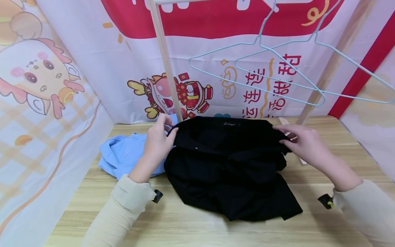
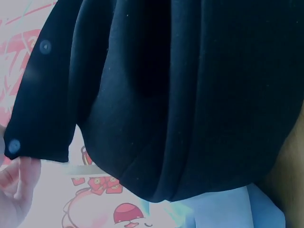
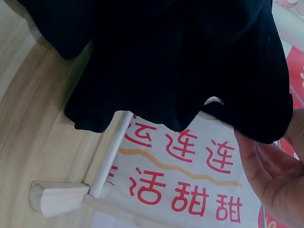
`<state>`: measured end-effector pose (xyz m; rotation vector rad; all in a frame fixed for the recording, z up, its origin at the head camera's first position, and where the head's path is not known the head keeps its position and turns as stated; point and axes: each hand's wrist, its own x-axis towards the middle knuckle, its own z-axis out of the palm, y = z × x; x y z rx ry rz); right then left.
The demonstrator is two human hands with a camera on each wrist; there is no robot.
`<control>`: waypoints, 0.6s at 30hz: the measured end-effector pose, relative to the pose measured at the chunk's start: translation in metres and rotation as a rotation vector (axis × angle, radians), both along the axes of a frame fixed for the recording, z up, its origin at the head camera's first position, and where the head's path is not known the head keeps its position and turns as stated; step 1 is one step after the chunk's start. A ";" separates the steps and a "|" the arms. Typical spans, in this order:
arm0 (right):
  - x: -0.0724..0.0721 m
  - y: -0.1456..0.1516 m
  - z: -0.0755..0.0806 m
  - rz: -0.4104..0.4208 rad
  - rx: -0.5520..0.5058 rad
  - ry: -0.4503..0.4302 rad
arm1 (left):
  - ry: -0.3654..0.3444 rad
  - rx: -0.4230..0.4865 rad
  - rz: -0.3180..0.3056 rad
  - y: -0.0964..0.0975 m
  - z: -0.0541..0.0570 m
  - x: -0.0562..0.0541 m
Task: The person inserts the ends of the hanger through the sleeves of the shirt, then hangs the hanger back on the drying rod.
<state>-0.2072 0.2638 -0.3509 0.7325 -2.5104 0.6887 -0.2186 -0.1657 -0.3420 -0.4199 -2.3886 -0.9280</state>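
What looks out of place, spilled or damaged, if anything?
Nothing looks spilled or damaged. The red writing on the backdrop runs sideways in the head view, as if hung turned. The blue cloth lies crumpled on the table beside the black garment, though that may be normal.

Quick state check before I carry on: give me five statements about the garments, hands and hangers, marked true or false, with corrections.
1. The left hand and the right hand both hold the black garment. True.
2. Two light-blue hangers are in view, neither bearing a garment. True.
3. The black garment hangs on one of the hangers. False: it is off both, held by hand.
4. The blue garment lies on the wooden table. True.
5. The right hand grips the blue garment. False: it grips the black one.
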 end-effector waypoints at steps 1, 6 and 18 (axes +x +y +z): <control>0.000 0.000 0.001 0.005 -0.020 0.022 | -0.002 0.025 -0.010 -0.001 0.000 0.000; 0.000 0.004 0.007 -0.008 -0.079 0.127 | -0.041 0.131 -0.089 -0.004 -0.001 -0.002; 0.008 0.011 0.022 -0.029 -0.322 0.409 | -0.058 0.266 -0.127 -0.009 0.008 -0.001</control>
